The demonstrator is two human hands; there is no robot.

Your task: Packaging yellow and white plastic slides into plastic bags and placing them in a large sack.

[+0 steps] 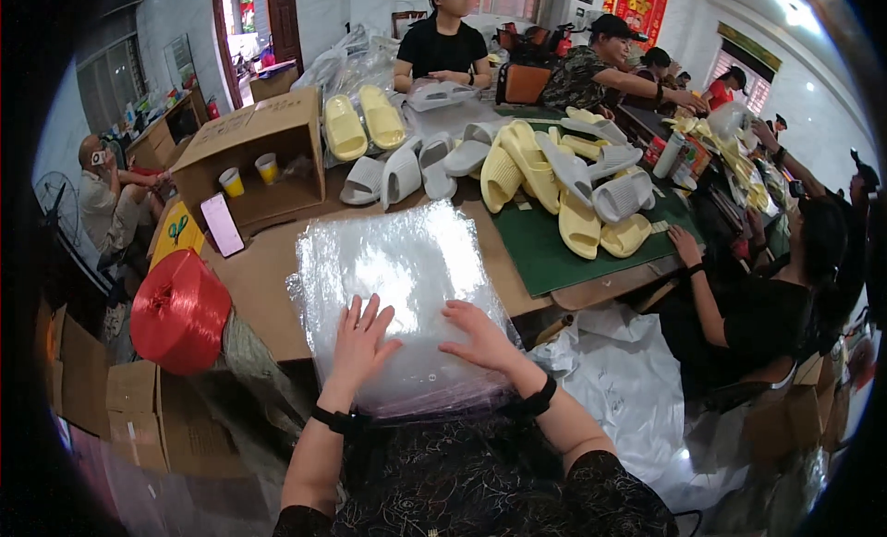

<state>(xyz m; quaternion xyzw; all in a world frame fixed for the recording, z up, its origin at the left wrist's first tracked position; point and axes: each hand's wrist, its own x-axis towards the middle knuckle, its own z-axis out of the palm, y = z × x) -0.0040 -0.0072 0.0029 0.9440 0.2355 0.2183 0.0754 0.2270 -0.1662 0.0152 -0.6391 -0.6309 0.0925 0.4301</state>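
Gray slippers [401,178] and yellow slippers [579,227] crowd beyond the work area, some on a green mat [536,255]; a cardboard box [248,130], phone [222,225] and red twine roll [180,311] stand left. Clear plastic bags [370,237] lie stacked beneath the left hand [362,343] and right hand [485,338], both open, grasping nothing.

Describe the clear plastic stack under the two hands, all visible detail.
The clear plastic stack is roughly rectangular, glossy and thin-layered, with bright glare on its far half and slightly uneven edges. Pinkish tints show along its near edge, and a small round mark sits near there. It lies flat on the brown tabletop, its near end reaching past the table edge. The left hand and right hand spread over it, apparently touching. Bags or sheets: unclear.
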